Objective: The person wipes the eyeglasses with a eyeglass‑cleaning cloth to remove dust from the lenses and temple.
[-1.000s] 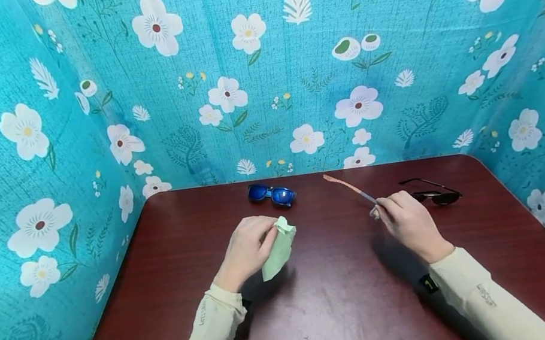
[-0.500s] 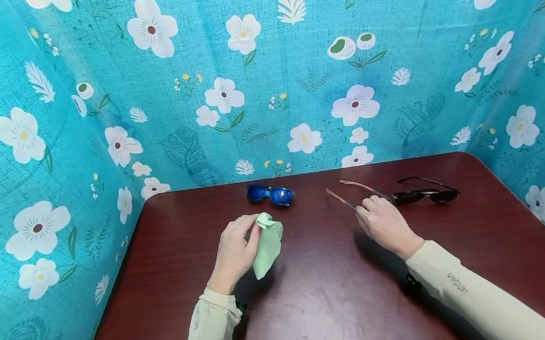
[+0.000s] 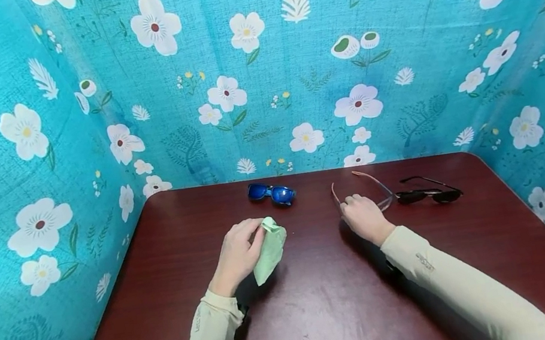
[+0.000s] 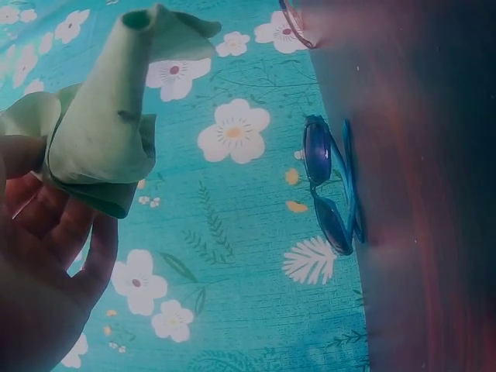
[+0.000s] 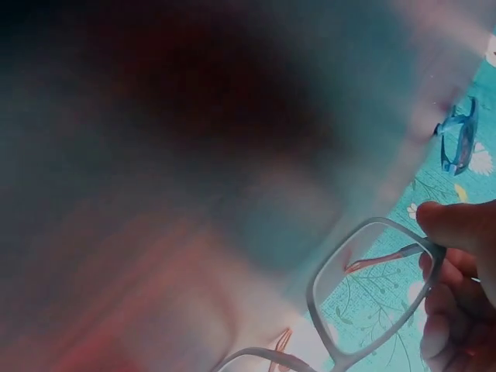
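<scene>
In the head view my left hand (image 3: 235, 255) pinches a light green cloth (image 3: 270, 250), which hangs down from the fingers. The left wrist view shows this cloth bunched into folds above the thumb. My right hand (image 3: 366, 219) holds a pair of clear-lensed eyeglasses (image 3: 377, 182) by one side of the frame. Their temples are unfolded and point away from me, with orange tips. In the right wrist view, thumb and fingers grip the grey rim (image 5: 341, 359) near its hinge; part of the other lens is cut off. Whether the eyeglasses touch the table cannot be told.
Blue mirrored sunglasses (image 3: 283, 195) lie near the back edge of the dark red-brown table (image 3: 308, 309). Black sunglasses (image 3: 448, 196) lie at the right, close beside the eyeglasses. Flowered turquoise curtains (image 3: 285, 58) stand behind and at both sides.
My right hand has moved left with the eyeglasses, uncovering the black sunglasses and bringing both temples into view. The left hand has shifted slightly left, still holding the cloth.
</scene>
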`<state>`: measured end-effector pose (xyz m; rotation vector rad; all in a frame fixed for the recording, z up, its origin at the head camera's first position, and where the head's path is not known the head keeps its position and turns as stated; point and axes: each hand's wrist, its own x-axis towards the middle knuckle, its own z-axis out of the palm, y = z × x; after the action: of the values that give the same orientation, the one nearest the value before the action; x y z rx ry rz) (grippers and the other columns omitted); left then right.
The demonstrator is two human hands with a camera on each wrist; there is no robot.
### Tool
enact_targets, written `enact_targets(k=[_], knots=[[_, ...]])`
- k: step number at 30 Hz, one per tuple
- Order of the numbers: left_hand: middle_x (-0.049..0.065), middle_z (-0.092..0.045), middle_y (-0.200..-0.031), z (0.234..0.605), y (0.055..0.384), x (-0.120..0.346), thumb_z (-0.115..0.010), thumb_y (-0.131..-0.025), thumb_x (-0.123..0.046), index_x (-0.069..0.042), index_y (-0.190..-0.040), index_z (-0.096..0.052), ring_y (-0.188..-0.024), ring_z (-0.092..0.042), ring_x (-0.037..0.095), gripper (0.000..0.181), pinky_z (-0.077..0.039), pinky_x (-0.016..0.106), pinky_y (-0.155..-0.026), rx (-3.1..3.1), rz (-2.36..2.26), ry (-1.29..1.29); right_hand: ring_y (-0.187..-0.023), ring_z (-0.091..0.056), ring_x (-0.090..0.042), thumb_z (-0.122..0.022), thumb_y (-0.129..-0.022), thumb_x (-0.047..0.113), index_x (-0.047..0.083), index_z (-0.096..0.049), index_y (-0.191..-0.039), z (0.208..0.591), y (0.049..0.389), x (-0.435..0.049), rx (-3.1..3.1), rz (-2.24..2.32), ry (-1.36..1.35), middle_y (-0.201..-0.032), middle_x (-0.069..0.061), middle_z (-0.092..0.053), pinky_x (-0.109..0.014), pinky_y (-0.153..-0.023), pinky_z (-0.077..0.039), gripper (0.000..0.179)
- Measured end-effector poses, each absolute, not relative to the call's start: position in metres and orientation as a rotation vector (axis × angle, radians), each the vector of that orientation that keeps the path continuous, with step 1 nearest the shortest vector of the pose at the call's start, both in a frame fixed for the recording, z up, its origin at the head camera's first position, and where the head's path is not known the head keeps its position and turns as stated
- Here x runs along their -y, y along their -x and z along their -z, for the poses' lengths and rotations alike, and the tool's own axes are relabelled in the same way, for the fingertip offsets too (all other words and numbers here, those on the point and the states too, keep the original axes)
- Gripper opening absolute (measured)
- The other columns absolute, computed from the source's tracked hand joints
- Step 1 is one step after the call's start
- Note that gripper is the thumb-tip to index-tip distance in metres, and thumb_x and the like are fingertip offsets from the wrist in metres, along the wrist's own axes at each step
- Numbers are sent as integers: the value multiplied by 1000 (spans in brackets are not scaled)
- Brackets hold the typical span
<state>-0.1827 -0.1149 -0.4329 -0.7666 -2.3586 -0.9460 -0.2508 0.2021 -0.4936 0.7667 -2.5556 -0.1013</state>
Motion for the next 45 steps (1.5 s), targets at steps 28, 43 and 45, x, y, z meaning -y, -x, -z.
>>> enact_targets(k=[28, 43, 45], knots=[[-2, -67, -99, 430, 181, 110, -55, -95, -15, -11, -107, -69, -86, -61, 11, 18, -49, 33, -79, 2469, 905, 824, -74, -57, -34, -63, -81, 6, -1, -66, -82, 485, 288, -186, 2832, 105, -534, -81, -18, -59, -45, -66, -51, 8], [-3, -66, -92, 427, 189, 129, -54, -96, -12, -16, -108, -68, -68, -56, 11, 19, -46, 27, -58, 2269, 1392, 486, -79, -61, -28, -64, -87, 11, 1, -67, -90, 482, 300, -145, 2960, -439, -652, -83, -12, -61, -42, -73, -51, 11], [-2, -66, -88, 426, 190, 130, -54, -95, -10, -16, -106, -69, -66, -55, 12, 19, -45, 27, -58, 2240, 1439, 423, -87, -62, -30, -62, -89, 11, -2, -66, -100, 481, 307, -137, 3011, -522, -603, -91, -16, -63, -43, -77, -51, 17]])
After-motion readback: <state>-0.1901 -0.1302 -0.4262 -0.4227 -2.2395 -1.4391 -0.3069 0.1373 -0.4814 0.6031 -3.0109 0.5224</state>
